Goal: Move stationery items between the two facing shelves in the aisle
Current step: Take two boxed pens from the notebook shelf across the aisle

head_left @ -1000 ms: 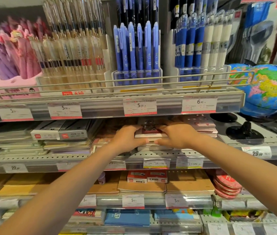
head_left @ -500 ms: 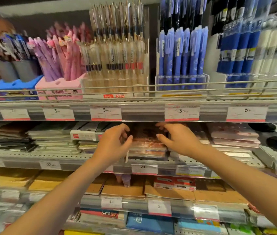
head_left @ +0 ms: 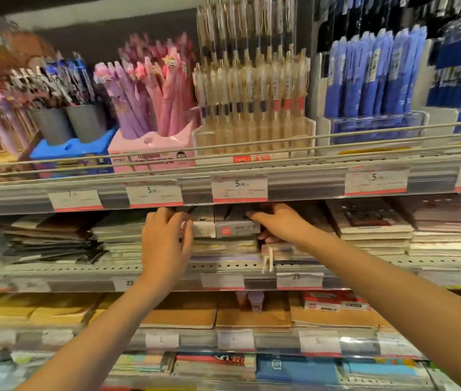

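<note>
- Left hand point(head_left: 167, 246) and right hand point(head_left: 280, 224) flank grey boxes point(head_left: 236, 228) atop a stack on the middle shelf point(head_left: 223, 266).
- Left grip curled on the boxes' left end; right grip over the right end, likely steadying; closure unclear, blurred.

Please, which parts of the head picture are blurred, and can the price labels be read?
Head view: motion blur is strongest at the left edge, smearing the grey pen cups; the left hand and right hand stay fairly sharp; the middle price label reads 5.00.
</note>
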